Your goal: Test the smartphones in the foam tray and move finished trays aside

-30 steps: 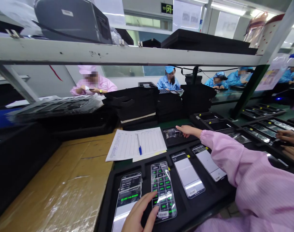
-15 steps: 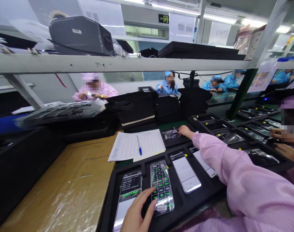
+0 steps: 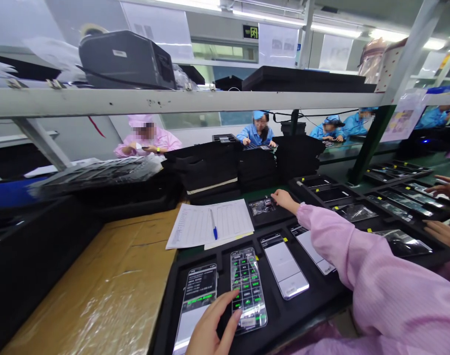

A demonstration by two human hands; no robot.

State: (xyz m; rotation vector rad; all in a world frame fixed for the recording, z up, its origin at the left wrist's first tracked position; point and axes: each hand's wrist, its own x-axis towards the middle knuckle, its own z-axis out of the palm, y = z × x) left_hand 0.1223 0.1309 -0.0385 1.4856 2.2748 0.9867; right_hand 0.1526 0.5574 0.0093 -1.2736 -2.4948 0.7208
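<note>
My left hand (image 3: 214,326) rests at the left edge of a phone (image 3: 248,286) whose screen shows a grid of green labels. Its fingers are stretched out, thumb and forefinger apart over the lower half of the screen. Farther off, my right hand (image 3: 286,201) has its fingertips pinched together at a small black tray (image 3: 273,218) holding a clear plastic packet (image 3: 262,207). What sits between those fingertips is too small to make out. Other lit phones lie in the foam tray (image 3: 221,315): one phone (image 3: 197,301) at left, another phone (image 3: 284,266) at right, and a third phone (image 3: 314,251) partly under my right sleeve.
A blue pen (image 3: 214,228) lies on printed sheets (image 3: 188,222). Cardboard (image 3: 110,276) covers the left side. Black trays are stacked (image 3: 206,167) behind, beneath a shelf beam (image 3: 195,102). At right, a co-worker's hands (image 3: 445,231) are beside trays of phones (image 3: 391,204).
My hands stay nearly where they were; the view has shifted slightly. The co-worker's hands at right have moved apart, and a blue-clad person opposite has lowered a hand.
</note>
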